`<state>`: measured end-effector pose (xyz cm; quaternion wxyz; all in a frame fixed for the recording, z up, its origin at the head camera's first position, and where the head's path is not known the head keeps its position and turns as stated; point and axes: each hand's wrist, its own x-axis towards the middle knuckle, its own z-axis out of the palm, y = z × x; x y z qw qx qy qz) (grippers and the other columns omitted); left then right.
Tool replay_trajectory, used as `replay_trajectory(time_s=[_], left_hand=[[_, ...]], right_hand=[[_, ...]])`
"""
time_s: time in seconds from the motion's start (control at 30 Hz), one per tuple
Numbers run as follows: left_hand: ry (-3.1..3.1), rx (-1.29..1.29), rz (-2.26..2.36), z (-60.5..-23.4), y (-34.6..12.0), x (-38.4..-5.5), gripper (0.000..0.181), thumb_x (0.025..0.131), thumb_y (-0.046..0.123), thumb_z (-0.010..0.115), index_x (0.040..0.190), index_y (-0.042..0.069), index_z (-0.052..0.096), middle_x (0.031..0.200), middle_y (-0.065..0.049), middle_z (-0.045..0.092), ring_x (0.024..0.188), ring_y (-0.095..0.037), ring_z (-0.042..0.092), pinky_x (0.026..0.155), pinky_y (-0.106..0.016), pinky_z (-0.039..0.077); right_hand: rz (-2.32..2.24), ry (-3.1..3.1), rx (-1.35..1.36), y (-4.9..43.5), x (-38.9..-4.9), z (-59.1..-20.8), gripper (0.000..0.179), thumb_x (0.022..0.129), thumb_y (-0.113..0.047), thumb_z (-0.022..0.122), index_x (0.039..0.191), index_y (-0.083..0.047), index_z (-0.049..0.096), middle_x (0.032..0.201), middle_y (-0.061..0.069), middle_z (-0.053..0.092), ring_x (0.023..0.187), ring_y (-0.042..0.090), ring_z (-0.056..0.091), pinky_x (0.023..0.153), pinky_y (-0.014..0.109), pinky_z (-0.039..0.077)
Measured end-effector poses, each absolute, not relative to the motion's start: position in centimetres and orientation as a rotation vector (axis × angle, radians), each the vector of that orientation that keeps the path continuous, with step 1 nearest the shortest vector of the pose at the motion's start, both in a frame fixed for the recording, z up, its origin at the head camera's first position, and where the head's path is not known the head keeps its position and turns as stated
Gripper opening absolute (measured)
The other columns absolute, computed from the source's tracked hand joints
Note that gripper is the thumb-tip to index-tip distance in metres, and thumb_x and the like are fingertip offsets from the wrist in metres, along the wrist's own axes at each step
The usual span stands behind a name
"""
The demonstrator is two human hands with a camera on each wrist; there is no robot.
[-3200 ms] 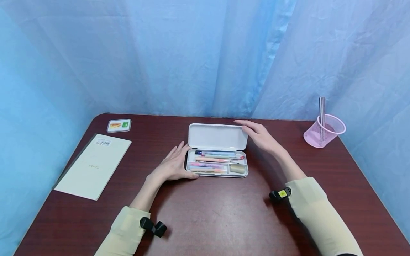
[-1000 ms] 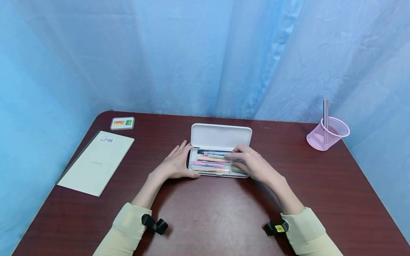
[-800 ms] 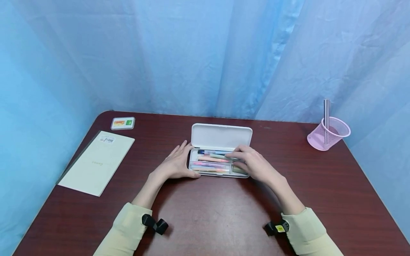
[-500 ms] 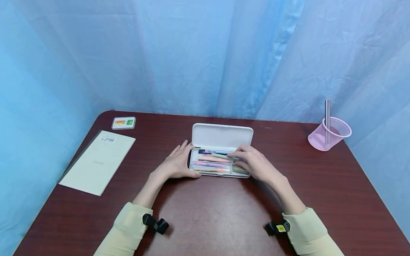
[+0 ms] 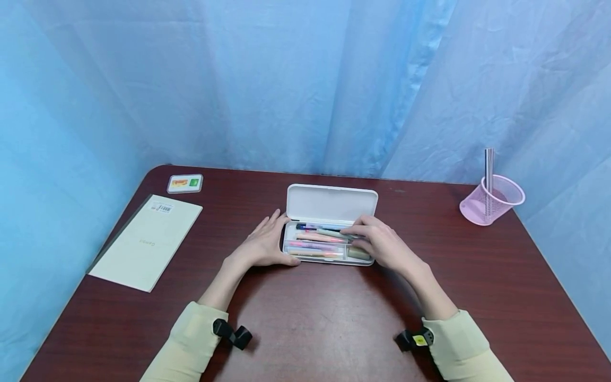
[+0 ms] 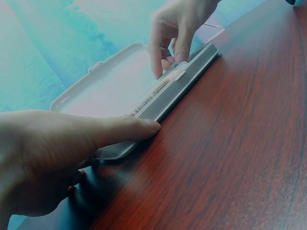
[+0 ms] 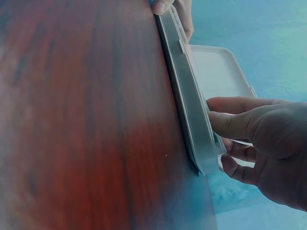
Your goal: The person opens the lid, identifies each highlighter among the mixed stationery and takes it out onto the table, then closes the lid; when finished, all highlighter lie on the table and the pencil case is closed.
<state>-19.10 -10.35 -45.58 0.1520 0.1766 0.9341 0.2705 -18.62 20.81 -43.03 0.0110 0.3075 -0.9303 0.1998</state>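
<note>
A white pencil case (image 5: 332, 206) lies with its lid up at the middle of the table, filled with several pens and a khaki block (image 5: 359, 253) in its small front compartment. My left hand (image 5: 260, 245) spans the case's left end, thumb on the front edge and fingers toward the back, and grips it. In the left wrist view that thumb presses against the case's front wall (image 6: 168, 100). Over the right half of the tray, my right hand (image 5: 379, 241) pinches a pale green pen (image 5: 329, 233), which lies slantwise above the others. Its right end is hidden by my fingers.
A pale notebook (image 5: 148, 244) lies at the left, with a small white card-like case (image 5: 185, 183) behind it. A pink mesh pen cup (image 5: 491, 200) holding striped sticks (image 5: 488, 170) stands at the back right. Blue curtains hang behind the table.
My right hand has come from the lid's right corner down into the tray and taken hold of the pale green pen, shifting it slightly right. My left hand keeps its grip on the case.
</note>
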Motion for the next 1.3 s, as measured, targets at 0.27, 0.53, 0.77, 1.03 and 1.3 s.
replay_trajectory(time_s=[0.27,0.53,0.77,1.03,1.3], left_hand=[[2.676,0.5,0.777,-45.4,-10.3,-19.0,0.108,0.075,0.052,0.086,0.158,0.01,0.031,0.172,-0.015,0.022,0.164,-0.027,0.01,0.135,-0.046,0.011],[2.673,0.504,0.78,-45.4,-10.3,-19.0,0.108,0.075,0.052,0.085,0.159,0.009,0.031,0.172,-0.015,0.022,0.164,-0.027,0.01,0.135,-0.046,0.011],[2.68,0.507,0.785,-45.4,-10.3,-19.0,0.108,0.075,0.051,0.086,0.158,0.01,0.031,0.172,-0.014,0.022,0.164,-0.027,0.01,0.135,-0.045,0.011],[2.672,0.503,0.782,-45.3,-10.3,-18.9,0.108,0.075,0.051,0.086,0.159,0.009,0.031,0.172,-0.015,0.022,0.164,-0.028,0.01,0.135,-0.046,0.011],[2.673,0.5,0.78,-45.5,-10.3,-19.1,0.109,0.075,0.052,0.086,0.159,0.01,0.03,0.172,-0.014,0.022,0.164,-0.027,0.009,0.135,-0.045,0.011]], right_hand=[[0.601,-2.927,0.939,21.1,-18.7,-42.9,0.032,0.094,-0.005,0.071,0.123,-0.019,0.077,0.106,-0.001,0.066,0.093,0.013,0.059,0.077,0.033,0.05],[0.559,-2.95,0.93,21.2,-18.7,-42.7,0.032,0.094,-0.005,0.071,0.122,-0.019,0.077,0.103,-0.001,0.067,0.09,0.012,0.059,0.075,0.031,0.049],[0.587,-2.923,0.93,21.7,-18.7,-42.3,0.031,0.094,-0.004,0.072,0.12,-0.019,0.078,0.105,0.0,0.069,0.093,0.013,0.062,0.076,0.034,0.052],[0.677,-2.783,0.957,25.1,-19.4,-41.9,0.035,0.088,0.006,0.074,0.116,-0.015,0.079,0.104,0.002,0.073,0.096,0.018,0.067,0.08,0.038,0.056],[0.76,-2.647,0.971,30.4,-20.3,-41.3,0.04,0.079,0.014,0.078,0.109,-0.012,0.08,0.096,0.001,0.075,0.087,0.014,0.067,0.08,0.008,0.048]])
